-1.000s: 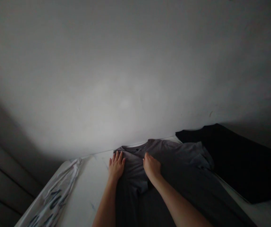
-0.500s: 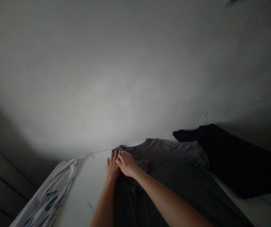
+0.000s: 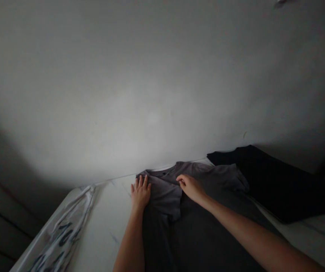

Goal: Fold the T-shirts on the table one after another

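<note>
A dark grey T-shirt (image 3: 207,226) lies spread on the white marbled table, its neckline towards the wall. The left sleeve (image 3: 164,198) is folded inward over the shirt's body, while the right sleeve stretches out to the side. My left hand (image 3: 141,192) rests flat with fingers spread on the shirt's left shoulder edge. Over the upper chest, just right of the folded sleeve, is my right hand (image 3: 191,187), its fingers curled together. Whether cloth is between those fingers cannot be made out.
A black garment (image 3: 281,185) lies at the right, partly under or against the grey sleeve. At the left edge of the table (image 3: 105,215) is a white garment (image 3: 66,226) with dark lettering. A pale wall (image 3: 156,94) rises directly behind the table.
My right hand has moved right, away from my left hand, and its fingers have curled. The folded sleeve now lies flatter and more exposed. My left hand stays near the shoulder.
</note>
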Tool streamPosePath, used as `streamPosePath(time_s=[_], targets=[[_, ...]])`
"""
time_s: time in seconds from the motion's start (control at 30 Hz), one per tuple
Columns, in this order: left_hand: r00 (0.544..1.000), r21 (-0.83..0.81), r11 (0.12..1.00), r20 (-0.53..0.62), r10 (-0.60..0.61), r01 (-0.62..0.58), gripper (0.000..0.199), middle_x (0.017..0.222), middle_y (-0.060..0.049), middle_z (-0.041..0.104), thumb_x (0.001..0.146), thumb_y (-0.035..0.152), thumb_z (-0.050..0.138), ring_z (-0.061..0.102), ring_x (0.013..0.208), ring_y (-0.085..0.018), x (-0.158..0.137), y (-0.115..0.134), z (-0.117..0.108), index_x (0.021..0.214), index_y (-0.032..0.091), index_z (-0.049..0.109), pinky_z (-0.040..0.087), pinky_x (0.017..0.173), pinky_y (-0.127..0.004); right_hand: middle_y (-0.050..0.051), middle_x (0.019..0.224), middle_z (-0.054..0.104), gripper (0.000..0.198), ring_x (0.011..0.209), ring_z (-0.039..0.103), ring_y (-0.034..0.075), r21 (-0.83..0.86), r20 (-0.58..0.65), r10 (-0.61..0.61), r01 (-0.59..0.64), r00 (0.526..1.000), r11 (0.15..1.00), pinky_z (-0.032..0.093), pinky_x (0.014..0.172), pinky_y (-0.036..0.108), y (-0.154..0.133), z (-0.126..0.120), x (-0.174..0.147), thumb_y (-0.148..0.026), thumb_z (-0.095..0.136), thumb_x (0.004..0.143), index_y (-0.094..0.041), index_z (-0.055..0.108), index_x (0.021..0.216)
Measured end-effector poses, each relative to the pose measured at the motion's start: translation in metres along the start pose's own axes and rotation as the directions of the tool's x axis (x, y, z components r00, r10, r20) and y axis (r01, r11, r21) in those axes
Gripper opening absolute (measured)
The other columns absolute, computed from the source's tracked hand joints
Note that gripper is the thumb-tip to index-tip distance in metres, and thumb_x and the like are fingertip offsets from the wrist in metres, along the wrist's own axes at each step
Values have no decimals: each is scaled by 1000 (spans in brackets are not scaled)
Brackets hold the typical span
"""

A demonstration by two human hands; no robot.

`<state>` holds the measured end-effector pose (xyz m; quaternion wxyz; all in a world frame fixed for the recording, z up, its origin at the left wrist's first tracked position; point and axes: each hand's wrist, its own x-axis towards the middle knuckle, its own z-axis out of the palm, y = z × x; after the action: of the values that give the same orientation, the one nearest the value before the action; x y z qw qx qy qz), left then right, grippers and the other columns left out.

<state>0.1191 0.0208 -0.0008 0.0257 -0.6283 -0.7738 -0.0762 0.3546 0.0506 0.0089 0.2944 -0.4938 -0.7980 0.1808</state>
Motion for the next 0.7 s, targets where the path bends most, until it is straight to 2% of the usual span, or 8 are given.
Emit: streamPosePath(time_s=[0.03,0.1,0.17,0.4,0.5,0.6,0.7], targets=[[1000,2,1000,5,-1,1,55,158,-5,26,97,41,29,23,146,-28,0,0,-1,150,28,24,23,117,-53,10,102,70,29,91,66,19,-6,-24,8,-8,1000,1000,47,85,30,9,-8,0,-4,49,79,-16,69,97],[1000,4,1000,10,0,0,55,158,-6,25,97,42,29,23,146,-28,-1,1,-3,151,29,23,23,117,-54,7,97,69,33,83,65,17,-19,11,3,-3,1000,1000,48,79,28,23,-16,-3,1,53,69,-17,68,92],[1000,1,1000,17,-2,2,55,158,-6,24,97,42,28,22,146,-28,-2,1,-5,151,30,22,23,117,-54,7,95,68,31,78,64,16,0,35,-9,9,999,1000,49,74,28,28,-16,-5,0,56,66,-16,69,91],[999,2,1000,38,-4,4,55,159,-6,23,98,42,28,21,146,-28,0,1,-4,151,31,20,22,117,-53,5,88,69,20,82,63,17,85,-39,-31,35,999,996,48,79,28,14,8,-3,-8,59,72,-17,68,88],[1000,9,1000,31,-2,2,55,159,-6,23,97,42,28,21,146,-28,1,0,-1,151,30,22,22,117,-54,5,85,68,18,85,62,19,-6,-121,-3,3,993,1000,46,81,29,11,17,2,-8,60,73,-17,66,87],[1000,10,1000,9,11,-11,55,158,-6,25,97,43,28,23,146,-29,2,-1,0,150,31,23,25,115,-55,5,83,67,12,86,61,20,-97,-136,7,-21,991,995,44,79,29,10,24,6,-10,61,74,-19,63,81],[1000,11,1000,7,10,-10,55,158,-7,26,97,42,28,23,145,-29,1,-1,0,150,31,23,25,115,-55,4,82,66,14,81,62,19,-66,-160,38,-49,986,997,43,72,27,11,31,10,-9,54,78,-20,59,85]])
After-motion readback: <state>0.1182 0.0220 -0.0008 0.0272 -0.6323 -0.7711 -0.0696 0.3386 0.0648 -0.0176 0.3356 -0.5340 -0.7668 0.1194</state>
